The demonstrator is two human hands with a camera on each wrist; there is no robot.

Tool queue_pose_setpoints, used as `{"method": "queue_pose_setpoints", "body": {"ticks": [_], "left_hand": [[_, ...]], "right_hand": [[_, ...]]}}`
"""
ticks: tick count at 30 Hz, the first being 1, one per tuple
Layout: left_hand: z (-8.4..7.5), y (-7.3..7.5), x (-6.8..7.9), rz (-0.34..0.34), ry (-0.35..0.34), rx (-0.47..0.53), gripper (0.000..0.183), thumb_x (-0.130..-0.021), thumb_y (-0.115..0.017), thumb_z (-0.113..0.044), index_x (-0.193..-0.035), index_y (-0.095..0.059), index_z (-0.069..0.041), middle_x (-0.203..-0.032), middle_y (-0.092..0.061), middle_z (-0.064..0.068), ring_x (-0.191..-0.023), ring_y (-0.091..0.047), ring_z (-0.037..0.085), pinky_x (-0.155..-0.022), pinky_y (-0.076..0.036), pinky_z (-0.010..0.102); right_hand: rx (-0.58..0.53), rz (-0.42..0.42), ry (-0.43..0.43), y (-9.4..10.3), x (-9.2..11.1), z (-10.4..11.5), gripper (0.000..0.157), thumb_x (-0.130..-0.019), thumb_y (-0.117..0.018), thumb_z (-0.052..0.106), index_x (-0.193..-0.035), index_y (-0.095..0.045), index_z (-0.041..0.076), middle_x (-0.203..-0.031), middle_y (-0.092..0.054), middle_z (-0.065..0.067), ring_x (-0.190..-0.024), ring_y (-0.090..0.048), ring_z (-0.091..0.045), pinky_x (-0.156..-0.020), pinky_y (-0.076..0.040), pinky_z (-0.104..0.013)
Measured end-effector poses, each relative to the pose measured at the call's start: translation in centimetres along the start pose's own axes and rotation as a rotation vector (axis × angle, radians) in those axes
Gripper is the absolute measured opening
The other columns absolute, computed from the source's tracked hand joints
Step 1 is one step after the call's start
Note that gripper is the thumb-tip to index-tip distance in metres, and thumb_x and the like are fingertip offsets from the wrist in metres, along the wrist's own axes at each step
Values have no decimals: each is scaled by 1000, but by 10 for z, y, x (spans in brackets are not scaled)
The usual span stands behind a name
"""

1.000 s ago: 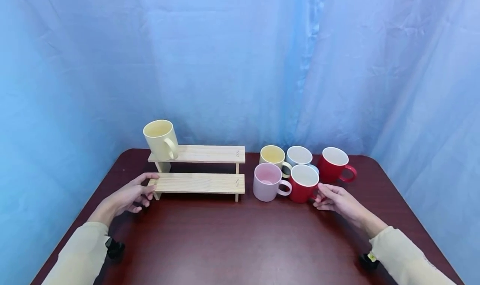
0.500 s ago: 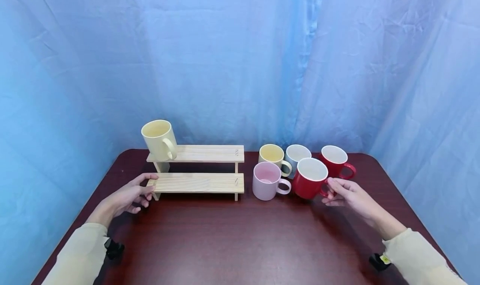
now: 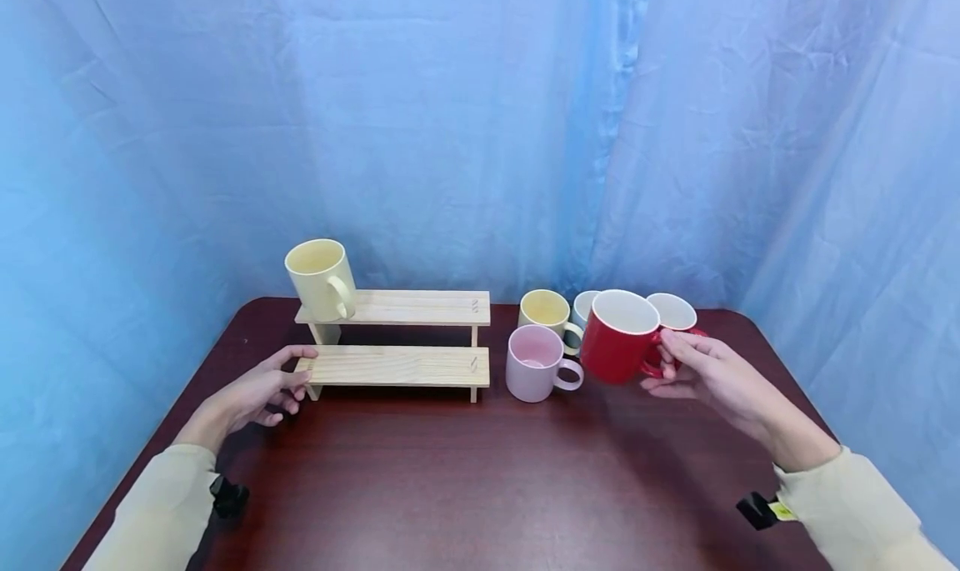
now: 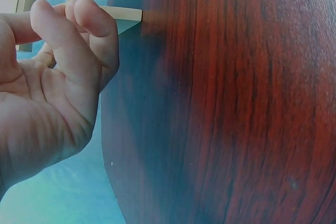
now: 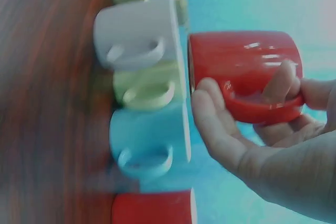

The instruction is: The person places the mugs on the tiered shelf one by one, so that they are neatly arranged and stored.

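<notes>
My right hand (image 3: 712, 375) grips the handle of a red mug (image 3: 617, 344) with a white inside, raised over the table and nearly upright. In the right wrist view a finger passes through that red mug's (image 5: 241, 56) handle. On the left, my left hand (image 3: 258, 392) holds the left end of the lower board of a two-step wooden rack (image 3: 397, 366), thumb and forefinger at its edge. Its fingers (image 4: 68, 51) look curled in the left wrist view. A pale yellow mug (image 3: 318, 283) stands on the rack's upper board, at the left end.
Right of the rack stand a pink mug (image 3: 532, 367), a yellow mug (image 3: 543, 307) and a light blue mug (image 3: 582, 306), partly hidden. Another red mug (image 3: 672, 308) is behind the held one. A blue curtain (image 3: 450, 137) hangs behind the dark wooden table (image 3: 480, 479).
My right hand has lifted the red mug off the table from beside the pink mug, moving it up and slightly right. My left hand has stayed on the rack.
</notes>
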State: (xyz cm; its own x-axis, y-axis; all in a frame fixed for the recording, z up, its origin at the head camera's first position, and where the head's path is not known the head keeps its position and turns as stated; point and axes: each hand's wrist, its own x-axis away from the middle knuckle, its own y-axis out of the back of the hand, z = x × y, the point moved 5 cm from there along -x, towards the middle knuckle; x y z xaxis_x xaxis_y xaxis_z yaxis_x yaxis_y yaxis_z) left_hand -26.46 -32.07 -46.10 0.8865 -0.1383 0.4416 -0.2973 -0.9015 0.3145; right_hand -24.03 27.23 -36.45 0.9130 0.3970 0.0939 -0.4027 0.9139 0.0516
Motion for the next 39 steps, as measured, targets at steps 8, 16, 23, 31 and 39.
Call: {"method": "queue_pose_setpoints", "body": {"ticks": [8, 16, 23, 31, 39], "left_hand": [[1, -1, 0, -7, 6, 9, 46, -106, -50, -24, -148, -32, -23, -90, -53, 9, -71, -59, 22, -51, -47, 29], [2, -1, 2, -18, 8, 5, 47, -106, -50, -25, -149, -31, -23, -90, -53, 9, -71, -58, 22, -51, -46, 28], [3, -2, 3, -19, 15, 8, 48, -105, -50, -24, -149, -30, -22, -89, -53, 9, -70, -58, 22, -51, -46, 28], [1, -6, 1, -14, 7, 10, 46, -106, -51, -24, -148, -32, -23, -89, -53, 9, -70, -58, 22, -50, -45, 28], [1, -8, -1, -13, 13, 10, 45, -105, -50, -24, -147, -32, -23, -89, -53, 9, -70, -58, 23, -50, -45, 29]], "right_hand": [[-58, 23, -7, -29, -33, 17, 23, -109, -49, 23, -92, -56, 8, -80, -53, -5, -101, -72, -29, -89, -56, -42], [-77, 51, 26, -73, -76, 27, 24, -108, -51, 23, -96, -56, 3, -82, -51, -5, -102, -68, -30, -98, -48, -52], [-76, 48, 19, -118, -113, 36, 26, -108, -49, 26, -97, -56, 4, -82, -51, -4, -101, -68, -31, -98, -47, -59], [-80, 30, -7, -162, -147, 38, 28, -108, -51, 31, -97, -56, 5, -82, -51, -5, -114, -61, -47, -91, -52, -58], [-69, 63, -6, -195, -171, 36, 28, -107, -53, 31, -97, -57, 5, -85, -53, -7, -115, -61, -46, -92, -54, -52]]}}
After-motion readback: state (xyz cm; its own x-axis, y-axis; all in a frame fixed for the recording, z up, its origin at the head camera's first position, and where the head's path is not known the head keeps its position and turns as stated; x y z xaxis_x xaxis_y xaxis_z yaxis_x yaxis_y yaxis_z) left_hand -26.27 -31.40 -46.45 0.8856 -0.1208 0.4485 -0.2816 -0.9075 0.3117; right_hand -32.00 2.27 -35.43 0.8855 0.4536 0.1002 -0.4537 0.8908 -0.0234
